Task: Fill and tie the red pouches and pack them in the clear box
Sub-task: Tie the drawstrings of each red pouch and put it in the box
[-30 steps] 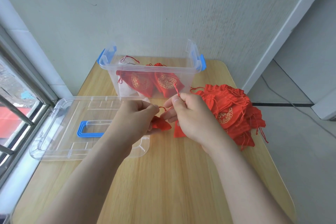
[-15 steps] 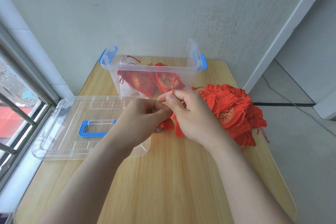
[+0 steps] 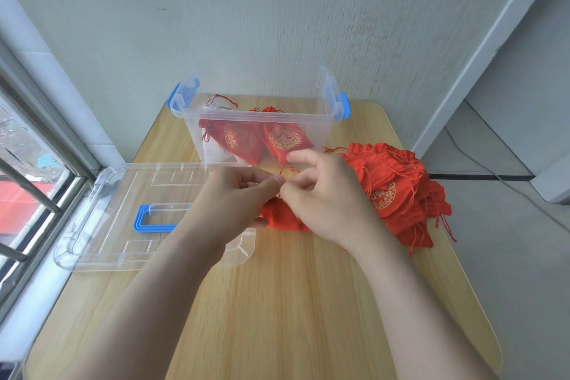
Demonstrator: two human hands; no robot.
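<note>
A small red pouch (image 3: 279, 216) lies on the wooden table between my hands, mostly hidden by them. My left hand (image 3: 234, 199) pinches its red drawstring at the pouch's neck. My right hand (image 3: 327, 197) pinches the string from the other side, with the index finger raised. Behind them stands the clear box (image 3: 197, 120) with blue latches, holding two filled red pouches (image 3: 285, 140) with gold print. A heap of flat red pouches (image 3: 398, 191) lies to the right of my right hand.
The clear box lid (image 3: 123, 194) with a blue handle lies flat on the table's left side, under my left forearm. A window with bars (image 3: 27, 191) runs along the left. A wall stands right behind the box. The table's right edge (image 3: 462, 256) drops to the floor.
My hands have drawn closer together over the pouch. My right hand has dropped from holding the string up high to pinching it low beside my left fingertips.
</note>
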